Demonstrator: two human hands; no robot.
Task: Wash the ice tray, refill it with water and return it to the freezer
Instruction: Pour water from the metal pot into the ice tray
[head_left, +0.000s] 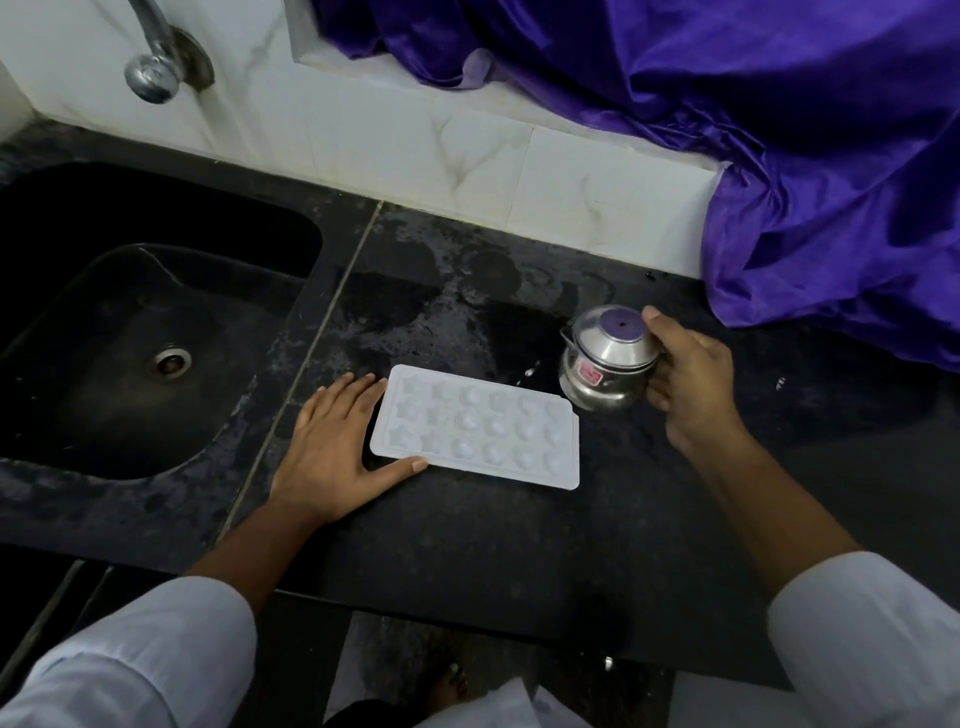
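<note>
- Black speckled stone table (467, 545), glossy and blotched, holds a dark moulded sink (78, 364) at left under a chrome tap (156, 67).
- Left hand (332, 441) lies flat, its grip wide, straight fingers touching the left short edge of the ice tray (478, 426).
- White plastic, rectangular, with star and round pockets, it lies flat on the table.
- Small shiny steel pot (608, 364) with a domed lid sits in the curled grip of the right hand (696, 379).
- Purple satin cloth (779, 130) bunches at right.
</note>
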